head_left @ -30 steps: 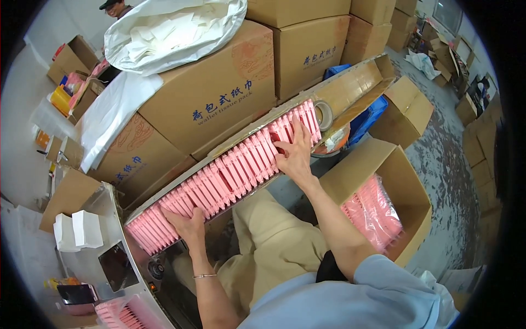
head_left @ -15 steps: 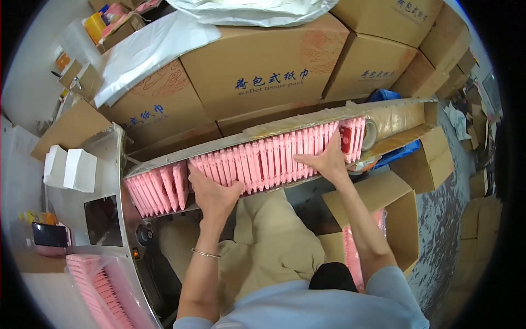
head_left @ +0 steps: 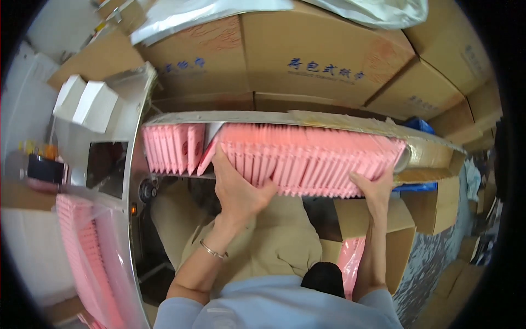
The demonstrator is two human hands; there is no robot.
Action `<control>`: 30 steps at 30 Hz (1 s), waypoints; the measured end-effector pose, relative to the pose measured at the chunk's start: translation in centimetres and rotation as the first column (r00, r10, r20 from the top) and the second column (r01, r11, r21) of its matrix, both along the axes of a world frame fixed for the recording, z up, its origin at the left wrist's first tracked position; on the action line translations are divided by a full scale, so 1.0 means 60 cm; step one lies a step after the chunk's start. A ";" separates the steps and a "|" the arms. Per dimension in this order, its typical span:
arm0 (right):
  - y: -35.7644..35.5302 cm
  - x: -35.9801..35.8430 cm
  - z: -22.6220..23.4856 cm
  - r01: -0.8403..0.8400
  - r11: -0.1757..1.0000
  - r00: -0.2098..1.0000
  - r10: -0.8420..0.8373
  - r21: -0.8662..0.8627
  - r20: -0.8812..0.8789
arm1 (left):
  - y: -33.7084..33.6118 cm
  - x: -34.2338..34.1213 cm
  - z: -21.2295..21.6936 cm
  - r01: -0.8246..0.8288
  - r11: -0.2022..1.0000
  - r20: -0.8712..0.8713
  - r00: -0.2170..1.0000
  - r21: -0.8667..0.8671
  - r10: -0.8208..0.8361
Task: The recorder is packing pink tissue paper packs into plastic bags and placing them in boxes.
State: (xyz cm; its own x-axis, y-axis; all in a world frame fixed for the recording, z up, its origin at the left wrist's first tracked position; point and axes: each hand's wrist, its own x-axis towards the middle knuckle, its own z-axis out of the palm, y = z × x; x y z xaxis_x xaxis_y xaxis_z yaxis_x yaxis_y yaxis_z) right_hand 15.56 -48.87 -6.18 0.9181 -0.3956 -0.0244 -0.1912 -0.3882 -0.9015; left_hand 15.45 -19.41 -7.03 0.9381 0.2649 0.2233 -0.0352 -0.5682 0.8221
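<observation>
A long row of pink flat tissue packs (head_left: pixel 307 164) stands on edge, squeezed together between my two hands. My left hand (head_left: pixel 238 189) presses the row's left end, its thumb along the near side. At the right end my right hand (head_left: pixel 378 189) grips, with the thumb in front and the fingers largely hidden behind the packs. The row sits tilted at the near edge of a long metal trough (head_left: pixel 263 116). Another group of pink packs (head_left: pixel 170 148) remains in the trough's left end, with a leaning pack (head_left: pixel 207 156) beside my left hand.
Large cardboard cartons (head_left: pixel 323 55) line the far side. An open carton (head_left: pixel 402 222) with a pink bagged bundle (head_left: pixel 350 260) is low at right. On the left are white paper blocks (head_left: pixel 96 107), a phone (head_left: pixel 46 169) and a plastic-wrapped pink bundle (head_left: pixel 90 263). A tape roll (head_left: pixel 402 159) lies by the row's right end.
The row has come up and toward me, showing its top. My right hand has moved to its right end, taking in the packs there. A gap has widened at left, and the view has shifted.
</observation>
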 end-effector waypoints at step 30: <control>0.778 -0.040 0.180 -0.921 -0.193 -0.135 0.973 -0.339 -0.186 | 0.298 -0.626 0.230 -0.905 0.404 -0.299 0.353 0.132 0.887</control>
State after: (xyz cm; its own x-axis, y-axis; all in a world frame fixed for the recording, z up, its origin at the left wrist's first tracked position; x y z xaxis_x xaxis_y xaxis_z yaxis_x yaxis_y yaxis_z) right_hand 13.19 -2.17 4.62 0.2489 0.9667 -0.0595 0.7134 -0.2245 -0.6639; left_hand -22.11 -1.53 6.80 0.1441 0.9890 -0.0341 0.6975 -0.0771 0.7125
